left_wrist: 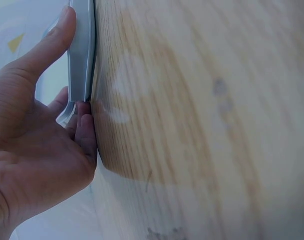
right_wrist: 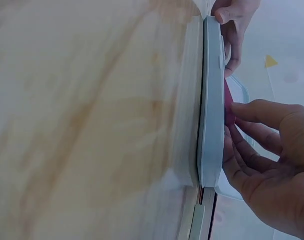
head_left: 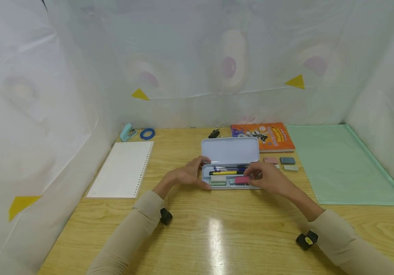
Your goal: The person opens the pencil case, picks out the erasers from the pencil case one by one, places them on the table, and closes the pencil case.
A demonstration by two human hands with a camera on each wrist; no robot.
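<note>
A pale blue pencil case stands with its lid raised on the wooden table. My left hand holds its left end, thumb along the front wall and fingers round the end; the left wrist view shows that hand close up. Inside the case, my right hand pinches a dark pink eraser at the right of the front compartment. In the right wrist view, thumb and fingers meet on the eraser. A pale eraser lies front left in the case, behind it a yellow pen and other pens.
Several erasers lie right of the case, before an orange book. A green mat covers the right side. On the left are a white notebook, a light blue stapler and a blue ring. Behind the case is a black clip.
</note>
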